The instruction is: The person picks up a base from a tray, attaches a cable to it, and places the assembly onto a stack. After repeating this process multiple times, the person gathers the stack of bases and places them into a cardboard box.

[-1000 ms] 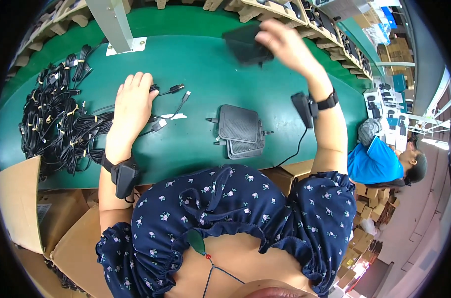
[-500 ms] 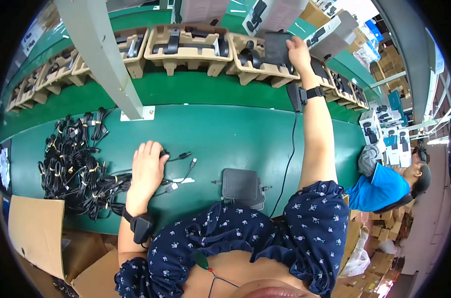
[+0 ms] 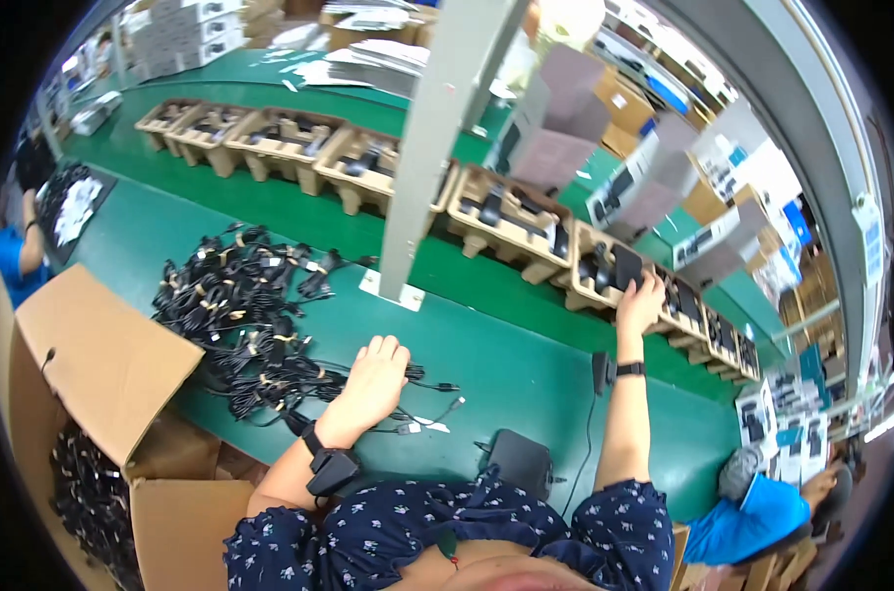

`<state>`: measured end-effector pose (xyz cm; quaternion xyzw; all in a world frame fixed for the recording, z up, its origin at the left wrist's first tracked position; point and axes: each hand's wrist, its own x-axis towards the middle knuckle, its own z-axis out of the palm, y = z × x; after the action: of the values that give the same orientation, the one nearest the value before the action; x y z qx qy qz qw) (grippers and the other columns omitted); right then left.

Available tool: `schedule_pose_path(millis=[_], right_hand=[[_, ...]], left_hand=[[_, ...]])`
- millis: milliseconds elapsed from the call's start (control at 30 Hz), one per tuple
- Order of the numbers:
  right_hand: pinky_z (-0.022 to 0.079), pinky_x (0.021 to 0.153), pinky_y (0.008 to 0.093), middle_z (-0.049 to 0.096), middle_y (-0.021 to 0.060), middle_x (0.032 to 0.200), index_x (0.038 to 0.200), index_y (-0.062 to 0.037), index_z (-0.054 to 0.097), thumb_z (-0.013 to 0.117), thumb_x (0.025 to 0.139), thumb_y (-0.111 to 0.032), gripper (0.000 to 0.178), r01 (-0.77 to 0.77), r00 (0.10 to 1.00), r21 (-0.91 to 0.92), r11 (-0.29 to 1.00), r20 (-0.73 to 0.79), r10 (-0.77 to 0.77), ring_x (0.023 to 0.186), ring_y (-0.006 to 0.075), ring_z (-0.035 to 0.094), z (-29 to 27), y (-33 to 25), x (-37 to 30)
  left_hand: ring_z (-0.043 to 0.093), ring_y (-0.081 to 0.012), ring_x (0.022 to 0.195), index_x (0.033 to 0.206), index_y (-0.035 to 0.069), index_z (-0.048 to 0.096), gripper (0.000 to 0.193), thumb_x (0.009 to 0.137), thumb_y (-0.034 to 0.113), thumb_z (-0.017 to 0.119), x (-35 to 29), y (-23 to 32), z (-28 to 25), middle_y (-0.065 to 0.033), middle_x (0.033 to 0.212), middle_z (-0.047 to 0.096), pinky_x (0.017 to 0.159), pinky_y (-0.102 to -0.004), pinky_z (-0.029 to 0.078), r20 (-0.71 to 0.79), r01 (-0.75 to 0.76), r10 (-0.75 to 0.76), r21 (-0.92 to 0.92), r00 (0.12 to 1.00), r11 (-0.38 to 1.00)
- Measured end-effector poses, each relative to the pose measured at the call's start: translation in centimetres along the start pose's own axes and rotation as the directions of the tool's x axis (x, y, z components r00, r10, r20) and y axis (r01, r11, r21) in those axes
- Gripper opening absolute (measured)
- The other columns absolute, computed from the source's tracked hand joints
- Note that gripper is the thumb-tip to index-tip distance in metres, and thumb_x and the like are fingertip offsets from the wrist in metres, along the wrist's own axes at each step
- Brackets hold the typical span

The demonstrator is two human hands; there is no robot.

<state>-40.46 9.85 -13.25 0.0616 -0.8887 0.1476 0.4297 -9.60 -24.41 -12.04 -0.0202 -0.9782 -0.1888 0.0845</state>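
My right hand (image 3: 641, 300) is at a molded brown cardboard tray (image 3: 593, 295), its fingers on the edge of a flat black piece (image 3: 626, 266) in the tray's right side. Dark round parts sit beside that piece. On the green table my left hand (image 3: 373, 382) lies palm down with fingers stretched out, over black cables (image 3: 422, 374). Plug ends stick out to its right. Just left of this hand spreads a large pile of banded black cables (image 3: 245, 325).
Several more trays (image 3: 285, 138) line the green ledge. A grey post (image 3: 422, 148) rises between me and them. Flat black pieces (image 3: 519, 461) lie near my body. An open carton (image 3: 112, 364) with cables stands at left. Co-workers in blue (image 3: 762, 517) are at both sides.
The view has turned left, so the trays and table sit further right and more of the carton shows. The black piece lies lower in the tray, my right hand still at its edge.
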Motion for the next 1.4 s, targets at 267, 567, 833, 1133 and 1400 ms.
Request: schedule_pose_path(millis=[267, 567, 833, 1133, 1400], right_hand=[[0.04, 0.095, 0.0413, 0.056, 0.0142, 0.115, 0.119, -0.0058, 0.053, 0.066, 0.081, -0.018, 0.042, 0.158, 0.527, 0.863, 0.48, 0.337, -0.78, 0.111, 0.0328, 0.05, -12.4, -16.7, -3.1], [0.051, 0.073, 0.0345, 0.065, 0.01, 0.094, 0.108, -0.0087, 0.058, 0.064, 0.084, -0.019, 0.027, -0.03, 0.39, 0.793, 0.608, 0.569, -0.724, 0.084, 0.0285, 0.063, -16.3, -21.2, -6.8], [0.046, 0.057, 0.0334, 0.059, 0.0056, 0.07, 0.097, -0.0104, 0.066, 0.066, 0.08, -0.021, 0.02, 0.416, 0.618, 0.726, 0.547, 0.215, -0.756, 0.063, 0.0236, 0.058, -18.2, -22.9, -5.2], [0.039, 0.05, 0.019, 0.056, 0.0004, 0.065, 0.097, -0.0009, 0.059, 0.052, 0.095, -0.015, 0.016, -0.144, 0.931, 0.87, 0.472, 0.28, -0.233, 0.055, 0.0057, 0.048, -17.0, -20.2, -5.0], [0.043, 0.054, 0.022, 0.061, 0.005, 0.08, 0.105, -0.0001, 0.063, 0.059, 0.09, -0.01, 0.018, 0.161, 0.908, 0.818, 0.552, 0.097, -0.408, 0.06, 0.0092, 0.053, -18.0, -20.5, -8.2]], left_hand=[[0.054, -0.026, 0.085, 0.089, 0.01, 0.058, 0.021, 0.073, 0.016, 0.069, 0.5, 0.7, -0.4, -0.0049, 0.088, 0.055, 0.073, -0.037, 0.046, -0.216, -0.078, 0.066, -0.045, 0.974, 0.996], [0.054, -0.0302, 0.085, 0.095, 0.004, 0.056, 0.021, 0.077, 0.007, 0.064, 1.4, 2.5, -1.3, -0.0098, 0.091, 0.058, 0.074, -0.038, 0.044, -0.528, -0.398, 0.159, -0.377, 0.834, 0.837], [0.056, -0.0301, 0.083, 0.105, 0.006, 0.055, 0.028, 0.079, 0.009, 0.064, 0.5, 2.2, -2.3, -0.0098, 0.089, 0.059, 0.072, -0.0382, 0.045, -0.616, -0.264, 0.003, -0.334, 0.788, 0.905], [0.054, -0.0264, 0.081, 0.09, 0.009, 0.06, 0.013, 0.079, 0.013, 0.064, 0.8, -1.0, -2.9, -0.0054, 0.08, 0.059, 0.068, -0.0376, 0.043, -0.634, 0.034, -0.026, 0.0, 0.773, 0.999], [0.041, -0.0341, 0.12, 0.137, 0.003, 0.032, 0.076, 0.075, 0.018, 0.073, 0.9, 0.7, -2.3, -0.0166, 0.124, 0.048, 0.1, -0.043, 0.034, -0.739, -0.253, -0.08, -0.328, 0.669, 0.91]])
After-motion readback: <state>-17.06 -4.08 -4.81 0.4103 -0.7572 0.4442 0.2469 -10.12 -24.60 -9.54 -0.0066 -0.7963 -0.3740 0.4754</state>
